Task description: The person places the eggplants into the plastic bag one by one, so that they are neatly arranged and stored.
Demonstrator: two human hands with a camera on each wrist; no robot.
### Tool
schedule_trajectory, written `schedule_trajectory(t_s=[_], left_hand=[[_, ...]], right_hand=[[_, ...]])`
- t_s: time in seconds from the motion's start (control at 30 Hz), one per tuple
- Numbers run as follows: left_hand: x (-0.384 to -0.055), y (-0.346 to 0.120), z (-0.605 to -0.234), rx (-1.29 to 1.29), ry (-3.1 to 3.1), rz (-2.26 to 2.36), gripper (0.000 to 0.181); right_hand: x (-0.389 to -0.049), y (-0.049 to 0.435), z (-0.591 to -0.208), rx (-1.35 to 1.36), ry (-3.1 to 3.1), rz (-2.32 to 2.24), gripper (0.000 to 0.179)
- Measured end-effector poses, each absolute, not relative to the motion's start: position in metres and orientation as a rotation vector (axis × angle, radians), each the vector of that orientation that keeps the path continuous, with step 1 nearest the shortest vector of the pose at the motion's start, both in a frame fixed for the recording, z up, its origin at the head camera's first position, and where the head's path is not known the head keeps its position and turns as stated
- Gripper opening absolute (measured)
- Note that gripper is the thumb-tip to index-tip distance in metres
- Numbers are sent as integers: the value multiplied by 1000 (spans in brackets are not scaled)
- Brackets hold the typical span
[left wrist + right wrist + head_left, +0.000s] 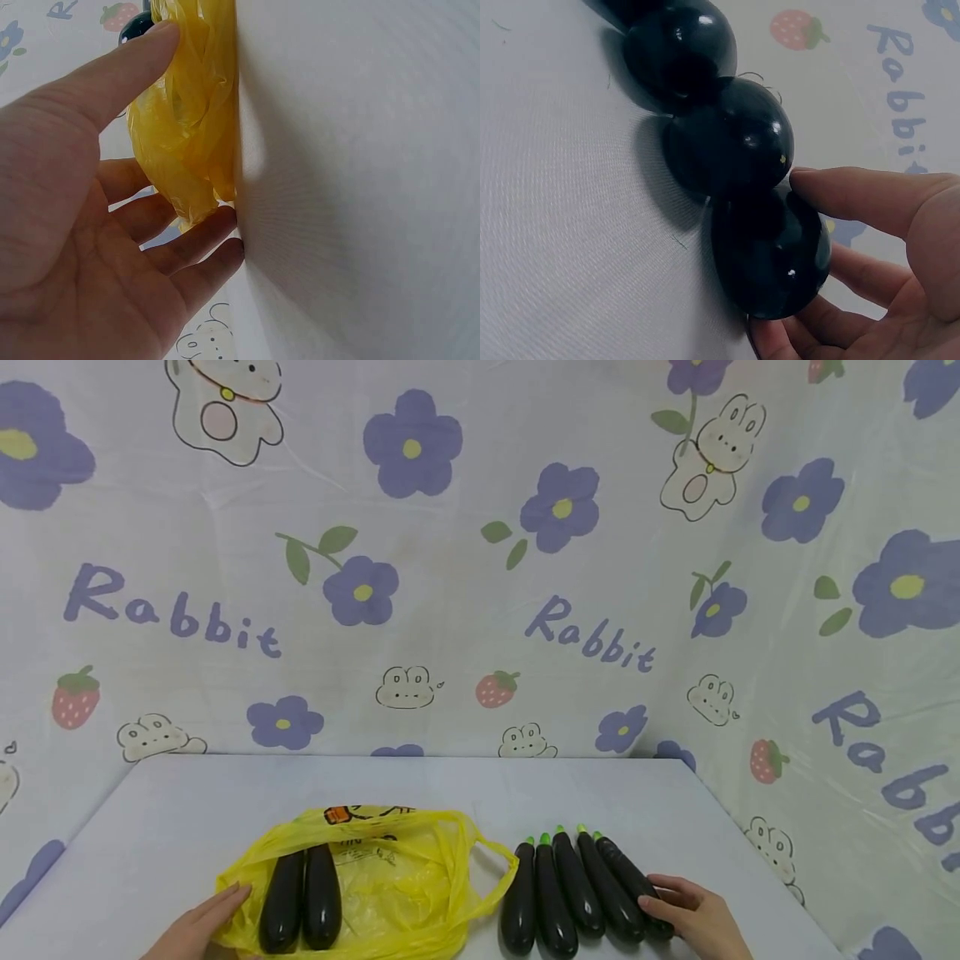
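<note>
The yellow plastic bag (405,893) lies on the table with its mouth facing me, and two dark eggplants (322,897) lie side by side inside its left part. Against the bag's left side rests my left hand (206,922); the left wrist view shows its thumb touching the yellow plastic (187,112), fingers fairly straight and spread behind it. Right of the bag, several eggplants (551,893) with green stem ends lie in a slanting row. My right hand (697,914) grips the rightmost eggplant (772,255) near its thick end, thumb on one side and fingers round the other.
A white table (615,793) carries everything. Behind it and to the right hangs a pale cloth (465,610) printed with purple flowers, rabbits and strawberries. The bag's handle loop (498,868) reaches to the leftmost eggplant of the row.
</note>
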State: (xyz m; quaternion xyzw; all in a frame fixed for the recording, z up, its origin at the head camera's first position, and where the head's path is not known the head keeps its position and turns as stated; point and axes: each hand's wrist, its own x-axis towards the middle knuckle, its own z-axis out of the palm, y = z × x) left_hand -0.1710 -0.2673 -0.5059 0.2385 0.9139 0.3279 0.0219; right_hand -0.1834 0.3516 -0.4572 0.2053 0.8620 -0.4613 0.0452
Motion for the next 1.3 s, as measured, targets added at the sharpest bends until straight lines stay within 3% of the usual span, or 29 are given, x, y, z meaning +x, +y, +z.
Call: schedule_trajectory(t_s=[1.3], left_hand=[[-172, -268, -507, 801, 2817, 1055, 72]], right_hand=[[-182, 354, -455, 697, 2613, -1493, 85]])
